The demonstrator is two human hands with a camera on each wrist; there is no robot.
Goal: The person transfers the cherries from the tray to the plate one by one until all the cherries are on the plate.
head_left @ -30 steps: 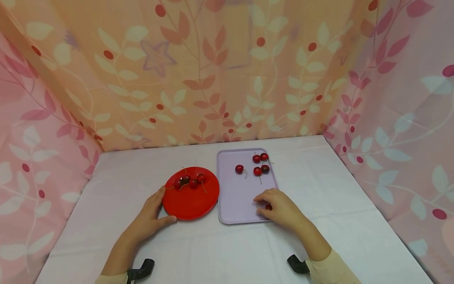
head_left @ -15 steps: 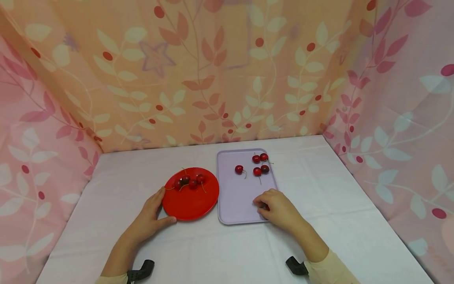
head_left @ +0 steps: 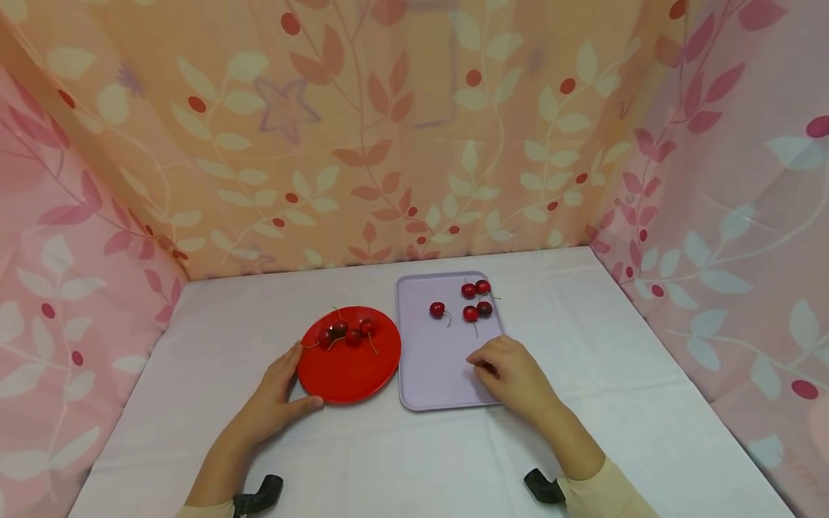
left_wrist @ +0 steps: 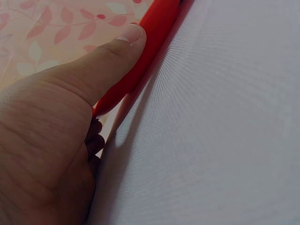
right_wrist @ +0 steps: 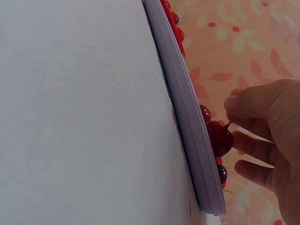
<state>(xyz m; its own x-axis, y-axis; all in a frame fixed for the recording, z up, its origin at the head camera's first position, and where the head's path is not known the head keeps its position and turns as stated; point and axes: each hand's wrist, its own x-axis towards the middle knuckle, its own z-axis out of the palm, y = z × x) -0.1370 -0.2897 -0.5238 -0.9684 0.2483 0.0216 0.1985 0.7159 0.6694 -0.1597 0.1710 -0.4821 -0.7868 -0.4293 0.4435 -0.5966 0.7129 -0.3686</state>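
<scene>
On the left, a round red plate (head_left: 350,374) carries several stemmed cherries (head_left: 352,337). My left hand (head_left: 278,396) holds its left side, with the thumb (left_wrist: 117,56) along the rim and the fingers round the far edge. My right hand (head_left: 514,374) is over the near right part of a lilac tray (head_left: 427,367). Thumb and forefinger pinch the stem of a dark red cherry (right_wrist: 220,139), which hangs just below the fingertips; in the head view the hand mostly hides it. Several more cherries (head_left: 470,314) lie toward the tray's far end.
Plate and tray sit side by side, edges nearly meeting, on a white cloth-covered table (head_left: 376,460). A patterned orange curtain (head_left: 388,144) hangs behind, with pink patterned cloth (head_left: 745,252) on both sides. Black camera mounts (head_left: 544,487) are strapped to both wrists.
The right hand's fingers have closed in on the cherry at the tray's near right, then the hand has shifted slightly up and right. The left hand and plate stay in place.
</scene>
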